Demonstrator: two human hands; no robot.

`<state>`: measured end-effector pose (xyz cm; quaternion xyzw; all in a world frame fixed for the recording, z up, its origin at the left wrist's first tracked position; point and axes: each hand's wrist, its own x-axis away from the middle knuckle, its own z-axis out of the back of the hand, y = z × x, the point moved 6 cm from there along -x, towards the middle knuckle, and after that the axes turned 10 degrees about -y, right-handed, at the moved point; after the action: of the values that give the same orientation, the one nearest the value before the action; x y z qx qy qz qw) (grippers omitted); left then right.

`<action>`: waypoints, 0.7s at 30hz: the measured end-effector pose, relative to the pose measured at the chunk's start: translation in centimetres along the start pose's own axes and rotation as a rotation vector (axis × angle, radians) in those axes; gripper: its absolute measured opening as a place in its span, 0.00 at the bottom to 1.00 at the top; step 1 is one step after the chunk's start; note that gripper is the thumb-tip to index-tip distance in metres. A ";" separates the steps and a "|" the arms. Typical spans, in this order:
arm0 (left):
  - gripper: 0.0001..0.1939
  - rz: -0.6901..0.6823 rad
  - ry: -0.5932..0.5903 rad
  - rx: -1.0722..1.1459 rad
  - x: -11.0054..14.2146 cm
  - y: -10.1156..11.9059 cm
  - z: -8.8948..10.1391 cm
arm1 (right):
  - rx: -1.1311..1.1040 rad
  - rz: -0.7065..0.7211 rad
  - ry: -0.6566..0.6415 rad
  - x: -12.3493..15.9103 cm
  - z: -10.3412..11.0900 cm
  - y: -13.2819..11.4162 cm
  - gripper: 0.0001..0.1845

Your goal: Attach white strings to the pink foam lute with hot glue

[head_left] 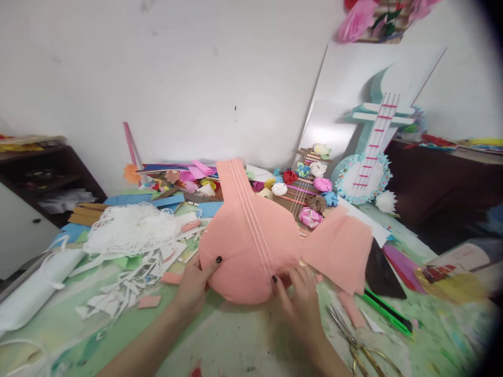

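A guitar-shaped paper craft (231, 235), covered in salmon-pink paper, is held tilted up above the table with its neck away from me. Thin white strings (255, 230) run from the top of the neck down across its round body. My left hand (196, 285) grips the lower left edge, thumb on the front and the other fingers hidden behind. At the lower right, my right hand (298, 293) is closed on the craft's edge, its thumb beside the strings' lower ends. Whether it also pinches a string, I cannot tell.
Gold-handled scissors (353, 343) and a green utility knife (389, 312) lie at right, near pink crepe paper (341, 248). A tangle of white string (131, 228) and paper scraps (118, 296) cover the left. Behind stands a teal-and-white paper instrument (369, 157) near crumpled paper flowers (310, 217).
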<state>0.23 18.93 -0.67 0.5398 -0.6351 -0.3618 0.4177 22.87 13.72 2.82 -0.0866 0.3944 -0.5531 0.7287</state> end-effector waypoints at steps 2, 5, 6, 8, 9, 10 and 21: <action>0.29 -0.017 -0.003 0.004 0.0 0.1 0.0 | -0.002 0.004 0.001 0.0 0.0 -0.1 0.07; 0.31 -0.036 -0.008 0.010 0.0 0.2 -0.1 | -0.007 0.016 0.016 0.1 0.2 -0.3 0.08; 0.32 -0.030 -0.011 0.014 0.0 0.2 -0.1 | -0.007 0.019 0.017 0.1 0.2 -0.3 0.08; 0.33 -0.014 -0.008 0.024 0.1 0.2 -0.1 | -0.003 0.024 0.019 0.1 0.2 -0.3 0.07; 0.33 -0.007 -0.003 0.029 0.1 0.2 0.0 | 0.000 0.024 0.022 0.1 0.3 -0.2 0.07; 0.33 -0.004 0.002 0.031 0.1 0.3 0.0 | 0.003 0.027 0.029 0.1 0.3 -0.2 0.07; 0.27 -0.051 0.047 0.061 0.2 1.0 0.4 | 0.010 0.063 0.070 -0.2 1.7 -1.0 0.05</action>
<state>-0.55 18.89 0.10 0.5765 -0.6220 -0.3400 0.4065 23.23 12.98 4.60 -0.0511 0.4195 -0.5347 0.7318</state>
